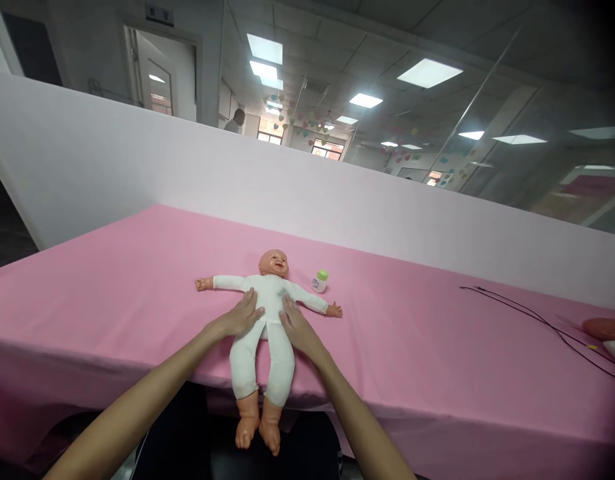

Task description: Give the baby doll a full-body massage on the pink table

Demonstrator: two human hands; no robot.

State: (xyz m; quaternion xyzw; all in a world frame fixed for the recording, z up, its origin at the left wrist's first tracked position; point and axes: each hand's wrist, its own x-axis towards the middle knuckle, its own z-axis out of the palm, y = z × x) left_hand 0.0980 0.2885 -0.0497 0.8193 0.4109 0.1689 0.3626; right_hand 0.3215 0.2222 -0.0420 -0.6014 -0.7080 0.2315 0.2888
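A baby doll (271,300) with a white cloth body lies face up, its arms spread and its feet hanging past the table's front edge. My left hand (243,313) lies flat on the left side of its torso, fingers stretched out. On the right side of the torso rests my right hand (296,323), also with extended fingers. Neither hand grips anything. A small bottle with a green cap (320,281) stands just beyond the doll's right-side arm in the picture.
The table has a pink cloth (402,333). Black cables (527,312) run across its right part toward a brown object (604,329) at the edge. Behind rises a white partition (337,200) with glass above. A person (235,121) is far behind it.
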